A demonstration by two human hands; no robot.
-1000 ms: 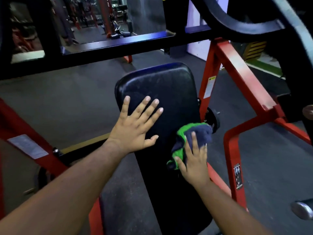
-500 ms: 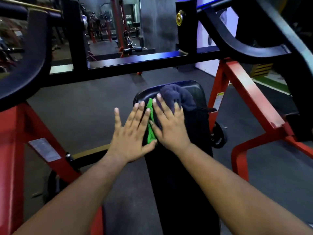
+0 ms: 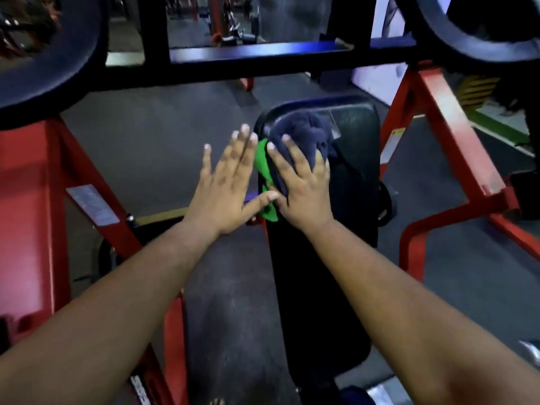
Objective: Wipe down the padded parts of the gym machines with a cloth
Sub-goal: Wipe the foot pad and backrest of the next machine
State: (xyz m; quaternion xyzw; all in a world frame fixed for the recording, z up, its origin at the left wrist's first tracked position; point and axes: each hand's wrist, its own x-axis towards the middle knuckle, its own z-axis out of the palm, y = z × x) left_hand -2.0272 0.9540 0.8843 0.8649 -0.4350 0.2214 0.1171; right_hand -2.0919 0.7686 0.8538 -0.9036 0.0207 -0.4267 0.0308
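Observation:
A long black padded back rest (image 3: 353,182) runs from the centre toward the bottom of the view. My right hand (image 3: 301,185) presses a navy and green cloth (image 3: 304,133) flat against the pad's upper left part, fingers spread over the cloth. My left hand (image 3: 225,185) is open with fingers together, beside the pad's left edge, its thumb touching the cloth's green corner. The cloth bunches up near the pad's top end.
Red steel frame legs (image 3: 450,127) stand on both sides of the pad. A black crossbar (image 3: 263,62) spans above it, with curved black padded arms (image 3: 52,54) at upper left and right. Grey rubber floor (image 3: 152,141) lies underneath.
My right hand swept the cloth from the pad's lower right edge up to its upper left part. My left hand slid off the pad face to its left edge.

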